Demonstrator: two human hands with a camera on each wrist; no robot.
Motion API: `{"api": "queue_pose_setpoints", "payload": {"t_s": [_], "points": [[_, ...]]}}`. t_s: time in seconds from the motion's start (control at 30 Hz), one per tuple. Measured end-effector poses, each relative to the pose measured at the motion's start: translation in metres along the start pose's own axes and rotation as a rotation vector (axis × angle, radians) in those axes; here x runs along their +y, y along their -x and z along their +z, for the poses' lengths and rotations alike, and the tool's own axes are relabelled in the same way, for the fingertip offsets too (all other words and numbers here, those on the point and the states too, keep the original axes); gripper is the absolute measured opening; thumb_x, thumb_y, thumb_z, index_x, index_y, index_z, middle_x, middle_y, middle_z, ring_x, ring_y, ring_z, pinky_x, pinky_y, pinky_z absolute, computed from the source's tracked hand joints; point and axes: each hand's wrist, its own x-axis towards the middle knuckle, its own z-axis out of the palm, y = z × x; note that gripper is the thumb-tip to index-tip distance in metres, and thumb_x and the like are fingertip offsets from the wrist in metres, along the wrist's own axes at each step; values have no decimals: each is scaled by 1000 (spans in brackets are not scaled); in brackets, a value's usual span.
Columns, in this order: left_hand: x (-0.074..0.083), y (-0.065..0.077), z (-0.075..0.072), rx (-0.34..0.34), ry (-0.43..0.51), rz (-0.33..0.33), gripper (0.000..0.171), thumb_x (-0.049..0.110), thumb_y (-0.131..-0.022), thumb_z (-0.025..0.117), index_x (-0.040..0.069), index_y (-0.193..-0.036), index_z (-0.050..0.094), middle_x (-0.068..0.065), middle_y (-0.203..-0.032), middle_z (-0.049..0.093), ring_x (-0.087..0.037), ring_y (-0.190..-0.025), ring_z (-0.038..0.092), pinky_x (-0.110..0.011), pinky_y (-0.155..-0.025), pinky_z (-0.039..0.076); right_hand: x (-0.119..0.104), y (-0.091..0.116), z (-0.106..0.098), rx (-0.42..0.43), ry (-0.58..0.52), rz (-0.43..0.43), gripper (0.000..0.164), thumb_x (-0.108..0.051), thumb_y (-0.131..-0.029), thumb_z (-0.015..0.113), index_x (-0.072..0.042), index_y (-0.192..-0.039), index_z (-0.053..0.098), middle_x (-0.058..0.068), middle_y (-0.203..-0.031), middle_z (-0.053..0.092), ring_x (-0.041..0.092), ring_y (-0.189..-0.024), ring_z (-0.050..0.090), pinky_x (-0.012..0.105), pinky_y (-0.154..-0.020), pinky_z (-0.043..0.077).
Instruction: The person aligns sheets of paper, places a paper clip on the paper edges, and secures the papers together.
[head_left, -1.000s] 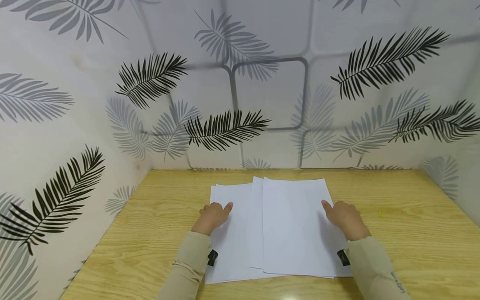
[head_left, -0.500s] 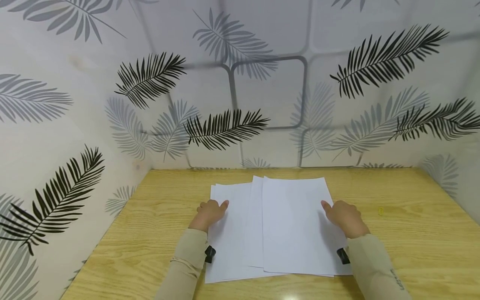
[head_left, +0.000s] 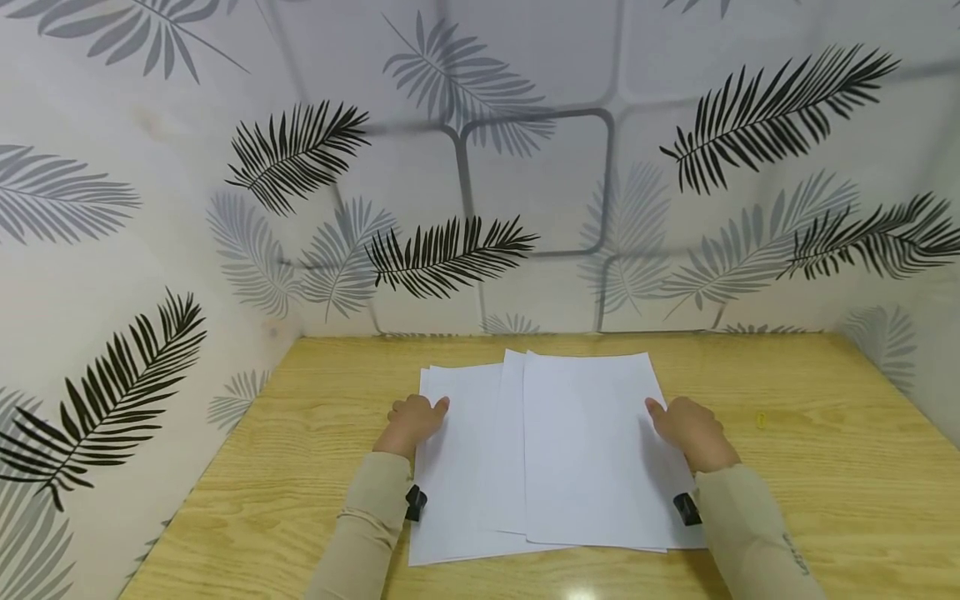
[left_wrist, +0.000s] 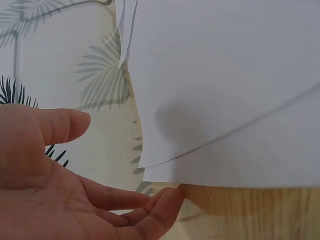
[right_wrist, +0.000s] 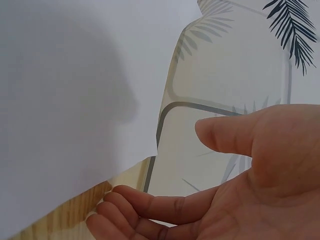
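White paper sheets [head_left: 588,454] lie overlapped and slightly fanned on the table, several edges showing on the left side. My left hand [head_left: 414,419] is at the left edge of the sheets. In the left wrist view its fingertips [left_wrist: 172,192] meet the paper's edge, while the thumb stands apart above. At the right edge is my right hand [head_left: 692,429], its thumb raised off the paper. The right wrist view has its loosely bent fingers [right_wrist: 150,204] beside the sheet edge; whether they touch it I cannot tell. Neither hand pinches a sheet.
The wooden table [head_left: 300,500] runs back to a leaf-patterned wall [head_left: 562,192]. A tiny yellow piece [head_left: 761,420] lies right of the right hand. A black device [head_left: 416,503] sits at the left wrist, and another black device [head_left: 686,508] at the right.
My left hand has shifted left and slightly away from me, from over the sheets toward their left edge. The right hand and the papers stay nearly in place.
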Motion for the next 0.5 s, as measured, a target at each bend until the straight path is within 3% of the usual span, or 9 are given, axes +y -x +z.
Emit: {"api": "queue_pose_setpoints", "payload": {"t_s": [0.5], "points": [[-3,-5,2,6,29,-29,54,32,-102,39,-16,-123,54,-36,-118,52,-50,-111,44,-57,-94,37,2,-1,1,18,-15,0,58,-26,-104,31,28,-115,47,40,-111,54,38,-87,55,53,-82,46]]}}
